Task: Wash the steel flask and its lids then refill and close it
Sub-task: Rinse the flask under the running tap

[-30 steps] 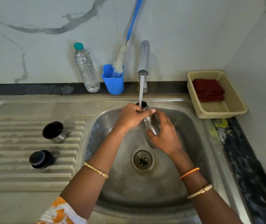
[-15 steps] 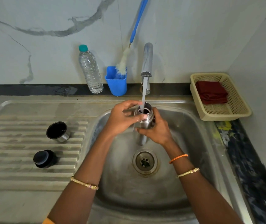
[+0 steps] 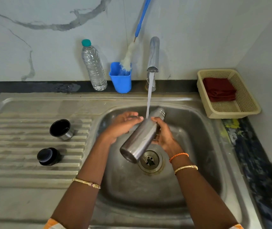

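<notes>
The steel flask [image 3: 138,141] is tilted over the sink basin [image 3: 198,146], its base toward me and its open mouth pointing away, near the far wall of the basin. My right hand [image 3: 165,138] grips its upper body from the right. My left hand [image 3: 122,126] lies against its left side with fingers nearly straight, fingertips at the running water [image 3: 149,96], which falls on the flask's shoulder. On the drainboard [image 3: 16,146] at the left sit two lids: a steel cup lid [image 3: 61,129] with a black inside, and a black stopper lid [image 3: 48,157].
The tap [image 3: 153,53] stands behind the basin. A clear plastic water bottle [image 3: 94,66] and a blue cup [image 3: 121,81] holding a bottle brush [image 3: 127,58] stand by the wall. A beige basket [image 3: 247,103] with a red cloth [image 3: 219,89] sits at the right.
The flask stood upright under the stream, filling; now it is tipped over with its mouth pointing away. My left hand has come off the rim to the flask's side.
</notes>
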`<action>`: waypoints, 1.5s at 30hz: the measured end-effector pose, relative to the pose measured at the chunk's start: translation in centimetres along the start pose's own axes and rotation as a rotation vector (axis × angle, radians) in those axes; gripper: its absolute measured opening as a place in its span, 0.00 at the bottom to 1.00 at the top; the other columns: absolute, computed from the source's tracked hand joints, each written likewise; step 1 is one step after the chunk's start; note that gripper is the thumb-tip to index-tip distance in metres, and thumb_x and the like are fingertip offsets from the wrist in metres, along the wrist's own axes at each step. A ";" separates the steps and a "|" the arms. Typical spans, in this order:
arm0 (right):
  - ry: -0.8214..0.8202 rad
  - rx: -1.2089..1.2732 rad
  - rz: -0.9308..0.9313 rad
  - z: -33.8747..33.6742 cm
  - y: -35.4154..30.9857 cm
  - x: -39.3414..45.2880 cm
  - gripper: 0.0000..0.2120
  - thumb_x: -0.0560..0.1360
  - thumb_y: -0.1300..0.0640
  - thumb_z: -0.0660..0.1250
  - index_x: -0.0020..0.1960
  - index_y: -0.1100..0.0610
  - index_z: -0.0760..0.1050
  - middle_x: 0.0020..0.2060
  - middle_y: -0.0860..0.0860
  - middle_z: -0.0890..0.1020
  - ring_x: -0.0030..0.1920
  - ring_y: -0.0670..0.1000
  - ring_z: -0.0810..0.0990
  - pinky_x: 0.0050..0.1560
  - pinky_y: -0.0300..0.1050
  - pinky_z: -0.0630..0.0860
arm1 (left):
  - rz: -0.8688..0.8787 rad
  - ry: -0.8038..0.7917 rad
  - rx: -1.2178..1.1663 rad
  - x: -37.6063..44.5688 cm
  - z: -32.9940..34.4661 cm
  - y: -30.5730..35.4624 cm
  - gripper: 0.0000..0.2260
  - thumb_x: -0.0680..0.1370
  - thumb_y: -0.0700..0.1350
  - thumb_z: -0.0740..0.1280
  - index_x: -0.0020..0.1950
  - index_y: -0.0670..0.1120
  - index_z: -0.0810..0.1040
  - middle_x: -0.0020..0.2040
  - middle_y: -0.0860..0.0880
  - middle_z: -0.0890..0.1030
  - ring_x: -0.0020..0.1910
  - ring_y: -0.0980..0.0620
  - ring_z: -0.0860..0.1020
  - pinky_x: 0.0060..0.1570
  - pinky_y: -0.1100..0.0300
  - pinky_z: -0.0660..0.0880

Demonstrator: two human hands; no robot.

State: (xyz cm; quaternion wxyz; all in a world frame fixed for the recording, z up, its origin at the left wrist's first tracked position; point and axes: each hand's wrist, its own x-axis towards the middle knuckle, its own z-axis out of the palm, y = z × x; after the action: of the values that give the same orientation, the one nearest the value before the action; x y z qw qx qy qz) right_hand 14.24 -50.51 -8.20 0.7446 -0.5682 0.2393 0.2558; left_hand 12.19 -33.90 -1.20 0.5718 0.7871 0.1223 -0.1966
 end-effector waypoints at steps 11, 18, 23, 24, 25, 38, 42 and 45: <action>0.163 0.509 0.280 -0.2 2.0 -0.1 0.18 0.74 0.45 0.64 0.48 0.61 0.74 0.43 0.59 0.79 0.43 0.58 0.78 0.32 0.52 0.80 | -0.193 -0.070 -0.253 -0.7 2.0 -0.5 0.10 0.82 0.51 0.61 0.59 0.49 0.76 0.55 0.47 0.79 0.51 0.50 0.80 0.51 0.50 0.79; 0.214 0.345 0.269 1.1 -0.2 1.2 0.14 0.78 0.50 0.59 0.54 0.60 0.73 0.43 0.58 0.79 0.41 0.57 0.78 0.39 0.54 0.78 | -0.231 0.038 -0.386 0.6 2.0 -0.6 0.17 0.80 0.53 0.63 0.66 0.48 0.71 0.63 0.43 0.76 0.55 0.45 0.79 0.44 0.54 0.79; 0.227 0.414 0.253 1.9 -1.1 1.6 0.20 0.76 0.47 0.65 0.60 0.59 0.68 0.57 0.59 0.77 0.58 0.62 0.78 0.44 0.62 0.77 | -0.243 0.125 -0.401 1.2 1.1 -1.2 0.19 0.79 0.57 0.63 0.67 0.49 0.69 0.62 0.43 0.76 0.56 0.43 0.78 0.47 0.52 0.79; 0.233 0.401 0.239 2.1 -1.2 1.8 0.21 0.74 0.47 0.68 0.60 0.58 0.68 0.58 0.59 0.77 0.56 0.62 0.78 0.41 0.63 0.78 | -0.272 0.149 -0.400 1.3 0.9 -1.5 0.20 0.79 0.59 0.63 0.65 0.49 0.70 0.61 0.43 0.77 0.56 0.44 0.78 0.47 0.52 0.79; 0.247 0.369 0.226 2.2 -1.1 2.0 0.24 0.72 0.47 0.71 0.60 0.58 0.68 0.58 0.60 0.77 0.54 0.63 0.78 0.34 0.62 0.78 | -0.307 0.163 -0.403 1.4 0.6 -1.9 0.20 0.78 0.61 0.62 0.64 0.50 0.70 0.59 0.43 0.78 0.57 0.44 0.78 0.46 0.52 0.78; 0.186 0.000 -0.017 5.3 2.2 0.8 0.38 0.62 0.48 0.77 0.64 0.52 0.60 0.54 0.55 0.79 0.47 0.56 0.81 0.40 0.56 0.81 | -0.303 -0.067 0.081 -0.6 -0.5 -7.5 0.26 0.67 0.50 0.78 0.61 0.49 0.71 0.53 0.50 0.80 0.50 0.54 0.78 0.46 0.61 0.76; 0.296 -0.319 -0.263 6.7 3.3 0.0 0.37 0.66 0.48 0.73 0.66 0.56 0.55 0.53 0.56 0.78 0.50 0.57 0.80 0.55 0.53 0.77 | -0.050 0.066 0.146 -0.1 2.7 -8.8 0.34 0.62 0.45 0.81 0.64 0.48 0.69 0.57 0.51 0.79 0.51 0.54 0.78 0.49 0.59 0.76; 0.338 -0.343 -0.255 6.6 1.2 0.3 0.30 0.68 0.48 0.72 0.60 0.60 0.61 0.52 0.56 0.77 0.51 0.56 0.79 0.55 0.51 0.77 | -0.025 0.054 0.048 -0.3 3.7 -9.1 0.31 0.65 0.42 0.79 0.62 0.51 0.69 0.56 0.49 0.80 0.49 0.54 0.79 0.46 0.60 0.76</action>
State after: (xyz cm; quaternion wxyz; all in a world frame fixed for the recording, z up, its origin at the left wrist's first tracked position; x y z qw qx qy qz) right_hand 14.09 -43.78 -7.63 0.6131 -0.7463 0.2397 0.0983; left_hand 7.53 -34.55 -9.79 0.5467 0.8040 0.1425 -0.1854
